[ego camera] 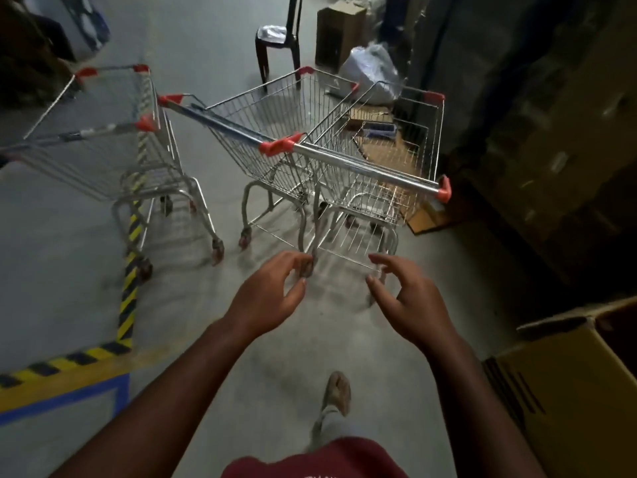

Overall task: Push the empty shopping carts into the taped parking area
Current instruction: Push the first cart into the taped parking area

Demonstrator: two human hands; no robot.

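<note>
Just short of the nearest cart's handle (365, 167), the left hand (272, 294) and right hand (406, 301) hover apart with fingers loosely spread, holding nothing. Beyond them stands a second cart (262, 132); left of the left hand, a third cart (103, 146) straddles the striped floor tape (129, 270).

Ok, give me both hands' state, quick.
Left hand: open, fingers loosely curled, holding nothing.
Right hand: open, holding nothing, short of the cart handle.
</note>
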